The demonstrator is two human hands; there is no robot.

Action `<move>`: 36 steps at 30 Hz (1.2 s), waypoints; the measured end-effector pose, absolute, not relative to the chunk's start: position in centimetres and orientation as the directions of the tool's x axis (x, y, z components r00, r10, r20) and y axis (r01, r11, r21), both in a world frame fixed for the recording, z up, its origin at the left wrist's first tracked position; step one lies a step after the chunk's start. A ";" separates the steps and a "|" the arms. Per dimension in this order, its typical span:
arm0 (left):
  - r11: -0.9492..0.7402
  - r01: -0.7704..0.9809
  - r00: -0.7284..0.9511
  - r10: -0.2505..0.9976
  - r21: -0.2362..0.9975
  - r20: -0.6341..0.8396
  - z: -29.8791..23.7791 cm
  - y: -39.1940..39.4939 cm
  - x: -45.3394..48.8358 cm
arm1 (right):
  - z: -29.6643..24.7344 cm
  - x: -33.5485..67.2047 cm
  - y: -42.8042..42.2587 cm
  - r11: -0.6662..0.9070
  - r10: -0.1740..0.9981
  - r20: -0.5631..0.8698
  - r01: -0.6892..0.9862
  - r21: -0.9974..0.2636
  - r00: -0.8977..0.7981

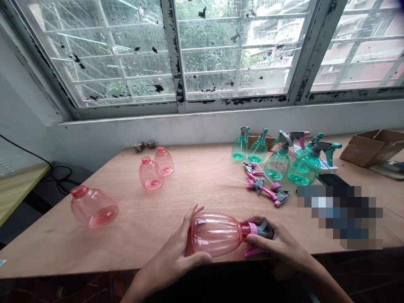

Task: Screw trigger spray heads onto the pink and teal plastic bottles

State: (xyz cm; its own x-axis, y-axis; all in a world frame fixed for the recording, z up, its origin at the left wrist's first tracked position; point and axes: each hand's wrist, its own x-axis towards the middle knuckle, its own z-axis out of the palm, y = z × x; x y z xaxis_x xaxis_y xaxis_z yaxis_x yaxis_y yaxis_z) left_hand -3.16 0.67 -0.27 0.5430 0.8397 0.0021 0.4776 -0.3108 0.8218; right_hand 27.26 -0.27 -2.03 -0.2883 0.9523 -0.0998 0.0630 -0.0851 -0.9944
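Note:
A clear pink spray bottle (217, 235) lies on its side in front of me, close to the table's near edge, its neck pointing right. My left hand (186, 246) cups the base end, thumb below and fingers above. At the neck, my right hand (274, 242) grips the grey and pink spray head (260, 229), which sits against the bottle's mouth. Whether the collar is screwed tight I cannot tell. Beyond my right hand, several loose pink and grey spray heads (263, 185) lie on the wood with their thin tubes.
Headless pink bottles (151, 174) stand at the left of the wooden table (195, 181), one (94, 208) nearer the left edge. Green spray bottles (277, 164) cluster at the back right, beside a cardboard box (369, 147) and a dark phone (334, 181). A window runs behind.

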 end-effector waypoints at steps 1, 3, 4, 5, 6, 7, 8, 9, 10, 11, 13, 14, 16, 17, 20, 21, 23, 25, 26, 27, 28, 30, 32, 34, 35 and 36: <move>-0.321 0.495 0.541 0.841 0.807 0.002 -0.2 0.6 -3.0 | -2.1 27.3 -0.3 -0.101 0.953 -0.113 0.057 -0.993 -0.283; -0.354 0.519 0.543 0.840 0.778 0.020 -0.3 0.6 -2.7 | -2.1 27.2 -0.2 -0.110 0.956 -0.120 0.053 -0.993 -0.269; -0.368 0.525 0.544 0.839 0.767 0.029 -0.3 0.6 -2.7 | -2.2 27.2 -0.2 -0.105 0.958 -0.116 0.055 -0.993 -0.264; -0.375 0.527 0.544 0.838 0.763 0.036 -0.4 0.6 -2.6 | -2.2 27.2 -0.2 -0.097 0.959 -0.110 0.062 -0.993 -0.262; -0.375 0.523 0.544 0.838 0.766 0.039 -0.5 0.6 -2.7 | -2.2 27.2 -0.2 -0.084 0.961 -0.099 0.070 -0.994 -0.259; -0.371 0.515 0.544 0.838 0.773 0.039 -0.5 0.6 -2.8 | -2.2 27.2 -0.2 -0.069 0.962 -0.088 0.081 -0.994 -0.260; -0.365 0.503 0.546 0.837 0.784 0.039 -0.6 0.6 -2.9 | -2.1 27.2 -0.3 -0.050 0.963 -0.073 0.093 -0.994 -0.260; -0.360 0.487 0.550 0.834 0.796 0.040 -0.6 0.7 -3.0 | -2.1 27.2 -0.3 -0.030 0.963 -0.058 0.107 -0.994 -0.263; -0.357 0.467 0.557 0.829 0.809 0.043 -0.6 0.7 -3.2 | -2.1 27.3 -0.3 -0.015 0.962 -0.046 0.118 -0.993 -0.268; -0.354 0.449 0.564 0.824 0.821 0.047 -0.6 0.7 -3.3 | -2.0 27.3 -0.3 -0.007 0.960 -0.041 0.123 -0.992 -0.276; -0.346 0.431 0.570 0.820 0.833 0.046 -0.5 0.7 -3.3 | -2.0 27.3 -0.4 -0.018 0.956 -0.051 0.116 -0.993 -0.290; -0.342 0.436 0.567 0.822 0.833 0.041 -0.4 0.7 -3.3 | -2.0 27.3 -0.4 -0.027 0.954 -0.058 0.108 -0.994 -0.293; -0.332 0.467 0.551 0.834 0.820 0.024 -0.2 0.6 -3.2 | -2.0 27.3 -0.3 -0.043 0.953 -0.071 0.099 -0.994 -0.296; -0.329 0.486 0.542 0.840 0.809 0.016 -0.2 0.6 -3.1 | -2.0 27.3 -0.3 -0.049 0.953 -0.076 0.099 -0.994 -0.294; -0.345 0.517 0.534 0.845 0.783 0.019 -0.3 0.6 -2.8 | -2.1 27.2 -0.2 -0.067 0.956 -0.089 0.088 -0.994 -0.278; -0.354 0.517 0.538 0.843 0.779 0.027 -0.4 0.6 -2.8 | -2.1 27.2 -0.2 -0.077 0.957 -0.096 0.079 -0.994 -0.275; -0.368 0.514 0.541 0.840 0.775 0.040 -0.6 0.7 -2.7 | -2.2 27.2 -0.3 -0.104 0.953 -0.116 0.055 -0.993 -0.280; -0.367 0.510 0.539 0.841 0.778 0.044 -0.8 0.7 -2.8 | -2.2 27.3 -0.4 -0.124 0.948 -0.129 0.036 -0.992 -0.291; -0.364 0.502 0.539 0.841 0.785 0.045 -0.9 0.7 -2.9 | -2.3 27.3 -0.4 -0.121 0.948 -0.126 0.032 -0.992 -0.294; -0.360 0.488 0.543 0.839 0.795 0.047 -1.0 0.7 -3.1 | -2.3 27.3 -0.4 -0.109 0.949 -0.114 0.034 -0.993 -0.295; -0.358 0.466 0.551 0.833 0.809 0.051 -1.0 0.8 -3.2 | -2.3 27.3 -0.5 -0.096 0.950 -0.103 0.038 -0.995 -0.295; -0.356 0.419 0.569 0.820 0.835 0.064 -0.9 0.8 -3.4 | -2.2 27.3 -0.5 -0.088 0.947 -0.094 0.033 -0.996 -0.307; -0.349 0.408 0.573 0.817 0.843 0.061 -0.7 0.7 -3.5 | -2.2 27.3 -0.5 -0.091 0.942 -0.095 0.027 -0.995 -0.323; -0.331 0.438 0.563 0.826 0.836 0.032 -0.5 0.7 -3.4 | -2.1 27.3 -0.5 -0.057 0.946 -0.072 0.058 -0.997 -0.317; -0.322 0.459 0.557 0.831 0.828 0.015 -0.4 0.7 -3.3 | -2.0 27.3 -0.5 -0.031 0.951 -0.054 0.082 -0.996 -0.306; -0.320 0.478 0.552 0.834 0.818 0.003 -0.3 0.7 -3.2 | -2.0 27.3 -0.4 -0.010 0.955 -0.040 0.103 -0.995 -0.294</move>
